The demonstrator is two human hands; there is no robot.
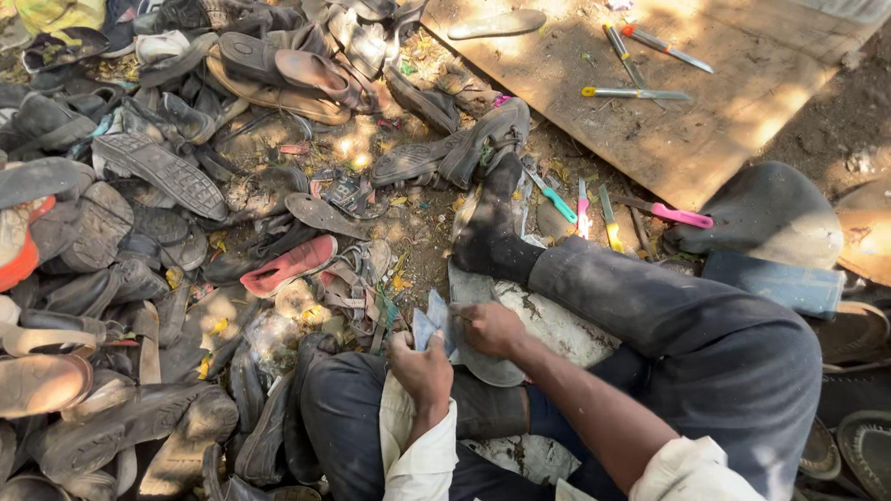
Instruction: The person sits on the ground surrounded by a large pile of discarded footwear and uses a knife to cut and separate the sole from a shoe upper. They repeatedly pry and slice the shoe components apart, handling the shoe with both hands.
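Beside shoe heap [139, 232], both hands grip grey piece [434, 327].

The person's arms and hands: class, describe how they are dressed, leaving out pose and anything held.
Both hands are bare: no gloves, rings or watch show on the left hand or the right hand. Each arm has a pale cream sleeve pushed up, the left sleeve bunched near the wrist, the right sleeve higher, leaving the forearm uncovered.
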